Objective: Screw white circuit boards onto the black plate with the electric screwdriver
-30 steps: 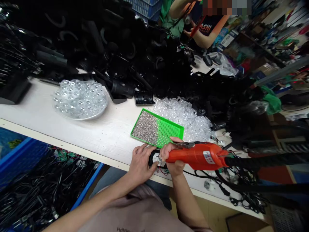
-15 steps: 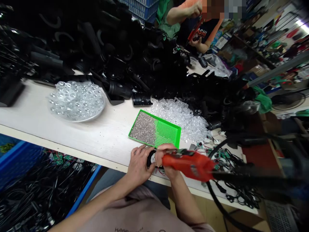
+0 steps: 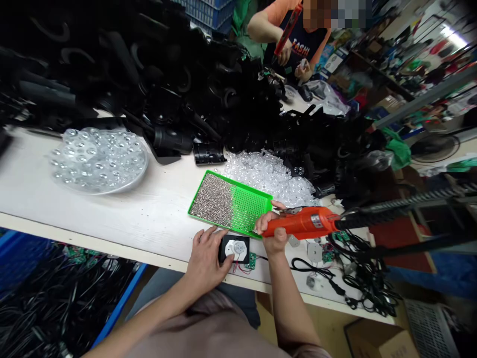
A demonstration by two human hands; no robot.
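I'm looking down on a black square housing (image 3: 234, 249) with a white-and-metal disc at its centre, lying flat on the white workbench (image 3: 122, 223), just right of my left hand (image 3: 204, 262) and below the green tray's lower edge. That hand's fingers are spread open, and its thumb touches the housing's lower left without wrapping around it. My right hand (image 3: 273, 233) is closed firmly around the barrel of an orange-red corded power tool (image 3: 298, 223), which is held level above the bench, with its black cord (image 3: 395, 211) running off to the right. Its metal nose (image 3: 290, 211) sits just beside the tray's right corner, and I can't see a part in contact with it. A small green circuit board (image 3: 252, 260) with red and black wires lies just right of the housing. The perforated green tray (image 3: 249, 206), half covered in tiny metallic pieces, sits ahead of both hands, with a heap of clear plastic lenses (image 3: 264, 174) beyond it. Farther left, more lenses (image 3: 99, 160) form a round pile, and black plastic housings (image 3: 167, 84) are massed across the bench. Across from me, a co-worker's hand (image 3: 283, 53) grips a red tool (image 3: 286, 30).
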